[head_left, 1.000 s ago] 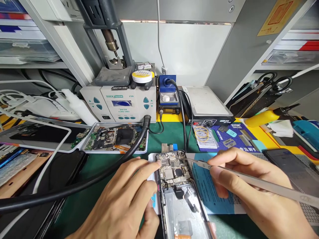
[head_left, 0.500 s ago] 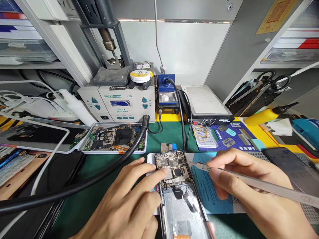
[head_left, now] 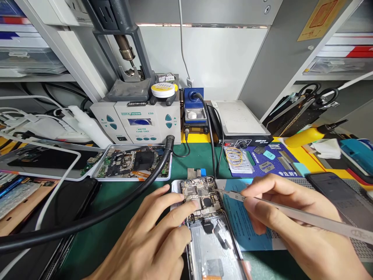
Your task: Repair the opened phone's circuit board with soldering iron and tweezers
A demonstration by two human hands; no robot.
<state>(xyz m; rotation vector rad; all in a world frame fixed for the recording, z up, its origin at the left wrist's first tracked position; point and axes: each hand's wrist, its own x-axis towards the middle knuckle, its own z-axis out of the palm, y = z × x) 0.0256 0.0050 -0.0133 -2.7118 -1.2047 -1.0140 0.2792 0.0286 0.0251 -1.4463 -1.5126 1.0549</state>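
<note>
An opened smartphone (head_left: pixel 214 245) lies on the mat with its bare circuit board (head_left: pixel 201 196) exposed at the far end. My left hand (head_left: pixel 157 233) rests along its left side, fingers apart, two fingertips touching the board and its edge. From the right, my right hand (head_left: pixel 294 217) pinches a slim metal-handled scalpel (head_left: pixel 287 212) between thumb and fingers. The scalpel's thin tip reaches the board's right edge, beside a square silvery area; whether it touches there is too small to tell. A blue-and-white printed sheet (head_left: pixel 239 217) lies partly under the phone.
A hot-air station (head_left: pixel 140 124) stands behind, and its thick black hose (head_left: pixel 122 208) crosses the left side. A tray of circuit boards (head_left: pixel 132 163) sits behind my left hand. Further right are a heating plate (head_left: pixel 239 120), a yellow bottle (head_left: pixel 309 134) and a dark phone (head_left: pixel 335 194).
My left fingers have shifted slightly to the right on the board. The scalpel and my right hand look nearly still.
</note>
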